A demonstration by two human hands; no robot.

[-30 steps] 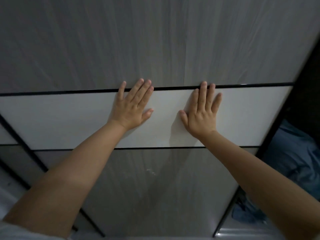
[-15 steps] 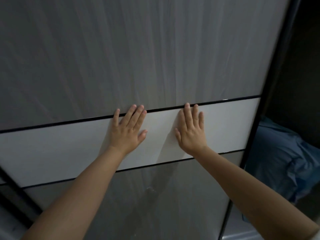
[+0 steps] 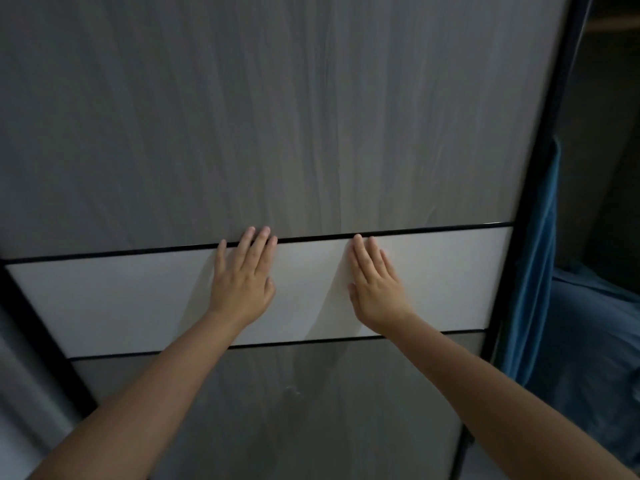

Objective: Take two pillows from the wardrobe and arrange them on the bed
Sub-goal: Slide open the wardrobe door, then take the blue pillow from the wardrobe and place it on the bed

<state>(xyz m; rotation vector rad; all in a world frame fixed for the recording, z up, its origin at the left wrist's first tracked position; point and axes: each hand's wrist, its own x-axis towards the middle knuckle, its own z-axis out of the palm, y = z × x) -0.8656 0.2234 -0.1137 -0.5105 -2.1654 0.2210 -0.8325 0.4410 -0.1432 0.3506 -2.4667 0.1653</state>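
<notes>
A grey wood-grain sliding wardrobe door (image 3: pixel 277 116) with a white band across its middle fills most of the view. My left hand (image 3: pixel 244 275) and my right hand (image 3: pixel 375 282) both press flat on that white band, palms down, holding nothing. To the right of the door's black edge the wardrobe interior is exposed, dark, with blue pillows (image 3: pixel 585 327) stacked inside.
A second door panel (image 3: pixel 24 382) overlaps behind the left edge. The wardrobe opening at the right is narrow and dim, with a shelf edge (image 3: pixel 613 24) near the top right corner.
The door has slid to the left under both palms, widening the gap at the right and exposing more of the blue pillows. Both hands stayed flat on the white band.
</notes>
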